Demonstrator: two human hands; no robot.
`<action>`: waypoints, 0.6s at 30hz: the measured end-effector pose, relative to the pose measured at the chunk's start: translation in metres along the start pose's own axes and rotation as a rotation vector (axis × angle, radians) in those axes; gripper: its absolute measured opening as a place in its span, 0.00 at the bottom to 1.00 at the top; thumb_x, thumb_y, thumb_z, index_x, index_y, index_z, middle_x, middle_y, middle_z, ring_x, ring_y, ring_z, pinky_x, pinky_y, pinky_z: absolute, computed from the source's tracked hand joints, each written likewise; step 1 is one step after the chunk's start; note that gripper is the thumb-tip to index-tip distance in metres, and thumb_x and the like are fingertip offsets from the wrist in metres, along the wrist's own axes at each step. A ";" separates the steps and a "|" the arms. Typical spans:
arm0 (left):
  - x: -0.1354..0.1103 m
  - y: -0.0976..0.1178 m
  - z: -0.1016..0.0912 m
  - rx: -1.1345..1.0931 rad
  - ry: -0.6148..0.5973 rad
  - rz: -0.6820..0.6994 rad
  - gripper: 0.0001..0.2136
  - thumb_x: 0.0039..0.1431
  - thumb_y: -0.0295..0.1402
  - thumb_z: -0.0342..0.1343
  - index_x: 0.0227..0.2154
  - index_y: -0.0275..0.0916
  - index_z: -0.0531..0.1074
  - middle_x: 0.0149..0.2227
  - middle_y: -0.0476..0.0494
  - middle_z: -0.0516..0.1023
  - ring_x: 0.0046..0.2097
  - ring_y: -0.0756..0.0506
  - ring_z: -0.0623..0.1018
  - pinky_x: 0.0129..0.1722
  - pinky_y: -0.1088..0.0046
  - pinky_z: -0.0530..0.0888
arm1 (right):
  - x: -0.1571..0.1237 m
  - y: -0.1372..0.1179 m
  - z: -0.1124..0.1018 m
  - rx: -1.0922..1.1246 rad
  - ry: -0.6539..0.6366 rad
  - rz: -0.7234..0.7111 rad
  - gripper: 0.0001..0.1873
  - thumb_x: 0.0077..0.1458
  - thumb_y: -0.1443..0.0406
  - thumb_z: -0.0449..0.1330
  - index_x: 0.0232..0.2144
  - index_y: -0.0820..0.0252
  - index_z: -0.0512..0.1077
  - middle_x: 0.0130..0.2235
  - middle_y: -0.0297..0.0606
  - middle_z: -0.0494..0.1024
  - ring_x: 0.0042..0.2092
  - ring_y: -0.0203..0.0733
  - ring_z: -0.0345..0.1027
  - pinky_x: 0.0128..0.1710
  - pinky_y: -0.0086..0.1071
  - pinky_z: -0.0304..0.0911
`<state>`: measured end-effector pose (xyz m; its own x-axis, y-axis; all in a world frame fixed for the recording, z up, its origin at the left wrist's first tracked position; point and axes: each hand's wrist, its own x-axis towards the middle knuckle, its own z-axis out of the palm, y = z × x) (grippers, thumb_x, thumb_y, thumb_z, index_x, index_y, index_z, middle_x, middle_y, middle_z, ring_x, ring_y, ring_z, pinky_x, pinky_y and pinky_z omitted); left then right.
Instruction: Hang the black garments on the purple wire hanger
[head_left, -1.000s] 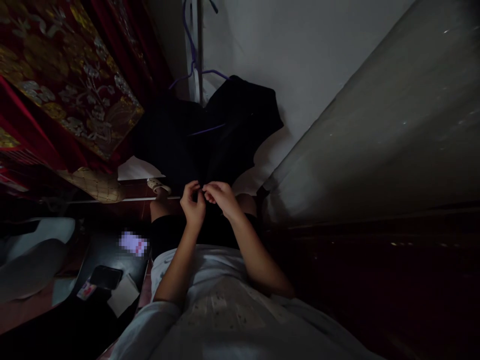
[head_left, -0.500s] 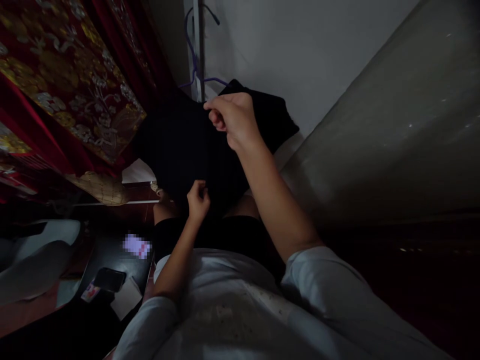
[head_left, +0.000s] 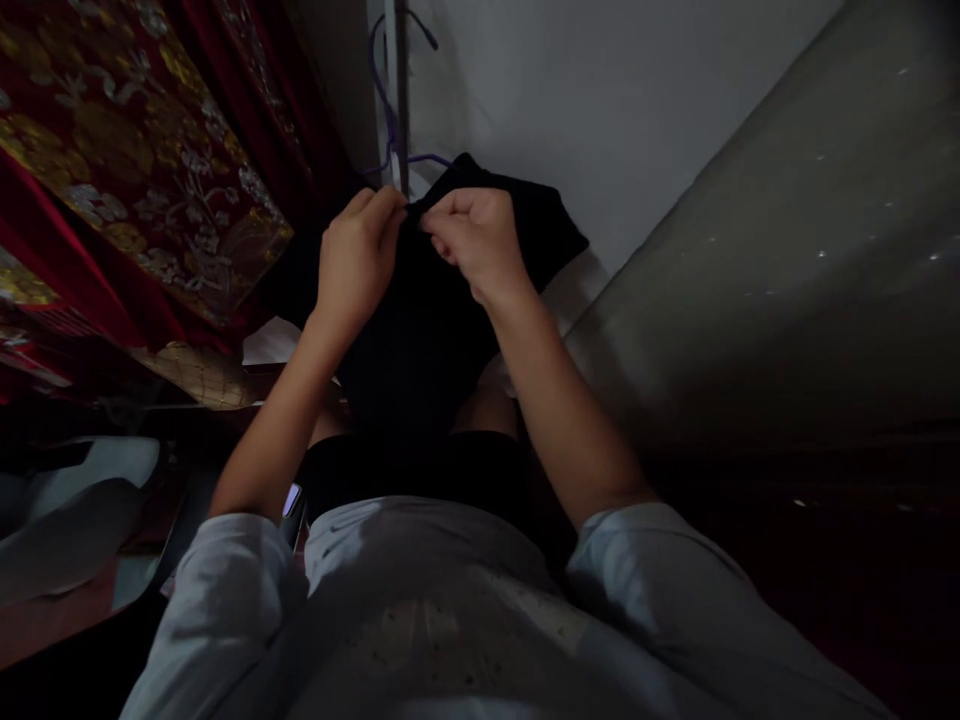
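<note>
A black garment (head_left: 427, 340) hangs in front of me on a purple hanger (head_left: 386, 110) hooked near a white vertical bar. Both hands are raised to the garment's upper edge. My left hand (head_left: 356, 255) pinches the dark cloth with its fingers curled closed. My right hand (head_left: 472, 235) grips the same edge right beside it, fingers folded over the fabric. The two hands almost touch. The rest of the garment drops down over my lap.
A red and gold patterned cloth (head_left: 127, 150) hangs at the left. A white wall (head_left: 600, 90) is behind the garment, and a grey slanted surface (head_left: 787, 260) fills the right. A woven object (head_left: 202, 375) and pale shapes (head_left: 67, 510) lie low at the left.
My right hand rose first from the garment's lower hem to its top edge; my left hand then followed upward and now grips the cloth beside it.
</note>
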<state>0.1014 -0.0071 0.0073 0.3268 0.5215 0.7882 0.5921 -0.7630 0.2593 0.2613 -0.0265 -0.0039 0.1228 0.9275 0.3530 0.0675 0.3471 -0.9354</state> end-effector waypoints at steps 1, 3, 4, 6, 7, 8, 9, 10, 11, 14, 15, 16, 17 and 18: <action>-0.002 -0.001 0.000 -0.025 0.005 -0.020 0.07 0.71 0.40 0.57 0.38 0.44 0.76 0.37 0.44 0.75 0.39 0.43 0.75 0.42 0.67 0.70 | 0.000 0.010 0.004 -0.056 0.029 -0.040 0.11 0.59 0.68 0.62 0.24 0.60 0.69 0.21 0.29 0.64 0.24 0.29 0.55 0.25 0.26 0.53; -0.010 -0.004 0.002 -0.094 0.026 -0.060 0.07 0.69 0.41 0.59 0.38 0.45 0.76 0.38 0.45 0.77 0.43 0.43 0.76 0.46 0.66 0.70 | 0.000 0.032 0.013 -0.125 0.069 -0.119 0.12 0.60 0.66 0.62 0.25 0.60 0.68 0.22 0.30 0.64 0.26 0.31 0.58 0.28 0.27 0.57; -0.015 -0.005 0.003 -0.112 0.041 -0.085 0.06 0.68 0.40 0.61 0.38 0.45 0.77 0.38 0.45 0.77 0.43 0.43 0.76 0.48 0.66 0.70 | 0.000 0.043 0.018 -0.139 0.077 -0.146 0.12 0.60 0.65 0.62 0.25 0.59 0.68 0.23 0.30 0.64 0.27 0.32 0.59 0.28 0.28 0.59; -0.024 -0.004 0.004 -0.124 0.078 -0.133 0.02 0.65 0.35 0.63 0.37 0.46 0.78 0.37 0.46 0.78 0.43 0.43 0.74 0.52 0.64 0.69 | 0.001 0.060 0.026 -0.151 0.074 -0.171 0.11 0.60 0.63 0.61 0.26 0.59 0.68 0.23 0.30 0.64 0.28 0.33 0.61 0.29 0.29 0.60; -0.028 -0.002 0.005 -0.137 0.107 -0.155 0.01 0.64 0.32 0.64 0.36 0.46 0.78 0.37 0.47 0.78 0.43 0.43 0.74 0.53 0.64 0.69 | 0.002 0.066 0.030 -0.155 0.068 -0.173 0.10 0.59 0.63 0.61 0.26 0.59 0.67 0.23 0.30 0.64 0.28 0.34 0.61 0.29 0.29 0.61; -0.030 0.001 0.004 -0.161 0.144 -0.170 0.03 0.63 0.30 0.64 0.36 0.47 0.78 0.37 0.47 0.79 0.43 0.43 0.74 0.55 0.63 0.68 | 0.003 0.071 0.032 -0.160 0.060 -0.170 0.10 0.58 0.64 0.62 0.26 0.59 0.67 0.24 0.31 0.65 0.29 0.34 0.62 0.29 0.30 0.61; -0.030 0.005 0.001 -0.193 0.188 -0.172 0.04 0.64 0.29 0.64 0.36 0.46 0.78 0.38 0.47 0.79 0.44 0.43 0.74 0.56 0.64 0.68 | 0.004 0.074 0.033 -0.168 0.055 -0.157 0.09 0.56 0.66 0.63 0.26 0.59 0.67 0.24 0.31 0.65 0.29 0.35 0.62 0.29 0.30 0.61; -0.028 0.009 -0.003 -0.226 0.239 -0.161 0.04 0.65 0.29 0.62 0.37 0.46 0.78 0.39 0.46 0.79 0.45 0.43 0.74 0.56 0.65 0.68 | 0.004 0.077 0.033 -0.180 0.049 -0.131 0.10 0.55 0.68 0.63 0.25 0.59 0.66 0.24 0.31 0.65 0.28 0.35 0.62 0.29 0.31 0.60; -0.025 0.012 -0.010 -0.252 0.290 -0.141 0.03 0.68 0.30 0.60 0.38 0.45 0.77 0.40 0.46 0.78 0.47 0.43 0.75 0.56 0.66 0.69 | 0.003 0.080 0.032 -0.197 0.044 -0.091 0.10 0.53 0.70 0.63 0.24 0.59 0.66 0.23 0.31 0.65 0.28 0.34 0.61 0.29 0.31 0.59; -0.018 0.004 -0.036 -0.284 0.453 -0.119 0.06 0.73 0.31 0.54 0.40 0.42 0.75 0.42 0.47 0.77 0.49 0.46 0.75 0.56 0.70 0.70 | -0.013 0.086 0.028 -0.203 0.040 0.062 0.11 0.51 0.72 0.63 0.21 0.60 0.66 0.21 0.30 0.64 0.26 0.32 0.58 0.28 0.31 0.56; -0.019 -0.005 -0.044 -0.309 0.518 -0.164 0.06 0.73 0.31 0.54 0.40 0.41 0.75 0.41 0.49 0.76 0.49 0.47 0.75 0.56 0.71 0.70 | -0.022 0.087 0.027 -0.169 0.037 0.102 0.11 0.51 0.71 0.62 0.20 0.60 0.67 0.20 0.29 0.64 0.25 0.32 0.57 0.28 0.31 0.55; -0.024 -0.016 -0.051 -0.358 0.587 -0.241 0.05 0.73 0.30 0.53 0.40 0.41 0.74 0.41 0.50 0.76 0.49 0.48 0.75 0.56 0.71 0.70 | -0.032 0.088 0.026 -0.117 0.033 0.127 0.10 0.52 0.70 0.61 0.21 0.60 0.68 0.20 0.28 0.63 0.24 0.31 0.56 0.27 0.30 0.54; -0.033 -0.028 -0.054 -0.434 0.660 -0.347 0.06 0.74 0.29 0.52 0.39 0.40 0.73 0.41 0.51 0.76 0.50 0.49 0.76 0.57 0.71 0.71 | -0.043 0.088 0.027 -0.052 0.028 0.140 0.09 0.51 0.69 0.61 0.21 0.60 0.68 0.19 0.27 0.62 0.23 0.30 0.54 0.26 0.30 0.52; -0.046 -0.039 -0.053 -0.539 0.721 -0.483 0.07 0.75 0.28 0.50 0.40 0.40 0.72 0.42 0.51 0.76 0.51 0.50 0.76 0.58 0.71 0.70 | -0.054 0.088 0.029 0.013 0.022 0.150 0.09 0.51 0.68 0.60 0.21 0.59 0.68 0.19 0.26 0.60 0.22 0.30 0.52 0.25 0.29 0.51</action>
<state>0.0238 -0.0215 -0.0099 -0.4857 0.6010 0.6347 0.0748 -0.6949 0.7152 0.2322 -0.0423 -0.1059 0.1519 0.9659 0.2098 0.0337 0.2071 -0.9777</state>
